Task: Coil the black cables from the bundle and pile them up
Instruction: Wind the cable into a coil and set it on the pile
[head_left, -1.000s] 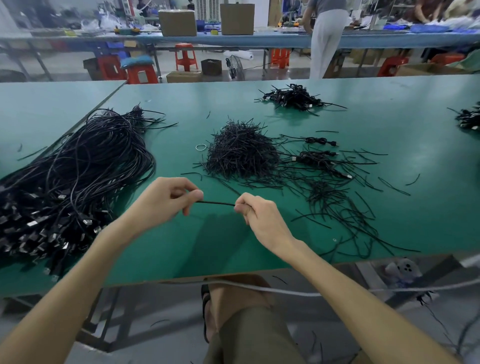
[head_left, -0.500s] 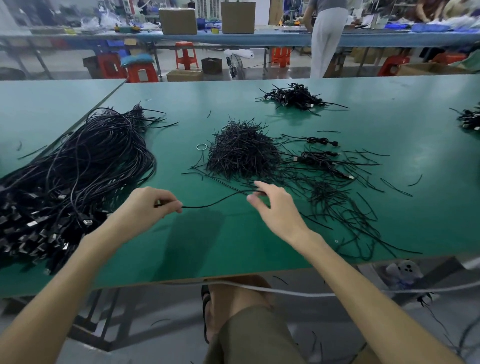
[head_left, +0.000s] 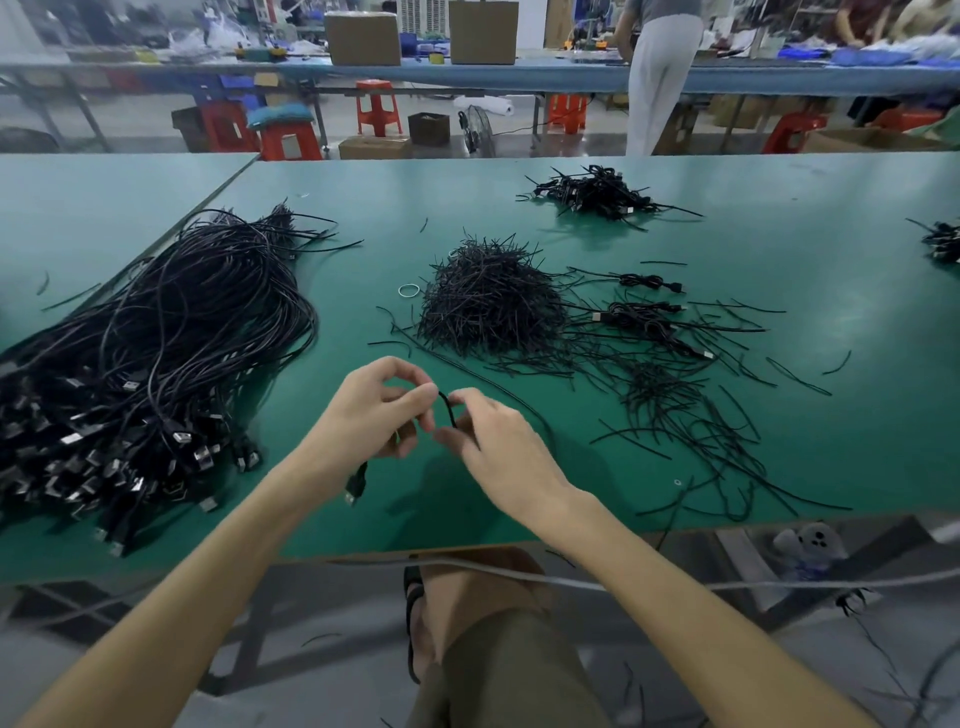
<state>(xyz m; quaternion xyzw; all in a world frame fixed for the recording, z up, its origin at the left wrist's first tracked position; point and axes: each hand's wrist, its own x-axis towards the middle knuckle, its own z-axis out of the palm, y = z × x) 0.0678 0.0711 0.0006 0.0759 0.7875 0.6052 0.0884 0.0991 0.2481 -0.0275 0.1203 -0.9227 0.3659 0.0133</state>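
Note:
A big bundle of long black cables (head_left: 156, 353) with metal plugs lies on the left of the green table (head_left: 779, 249). My left hand (head_left: 374, 410) and my right hand (head_left: 493, 436) meet near the front edge, both pinching one black cable (head_left: 448, 408) that bends between the fingertips. Its plug end (head_left: 356, 486) hangs below my left hand, and the rest trails back to the right across the table. A pile of coiled cables (head_left: 597, 195) sits at the far middle.
A heap of short black ties (head_left: 488, 301) lies mid-table, with loose ties (head_left: 685, 410) scattered to the right and a small ring (head_left: 409, 290) beside it. Two coiled cables (head_left: 644, 312) lie right of the heap. More cables (head_left: 943, 244) sit at the right edge. A person (head_left: 660, 73) stands beyond.
My hands were spread apart with the cable stretched between them; now they have come together and bent the cable into a loop, with the plug end hanging under my left hand.

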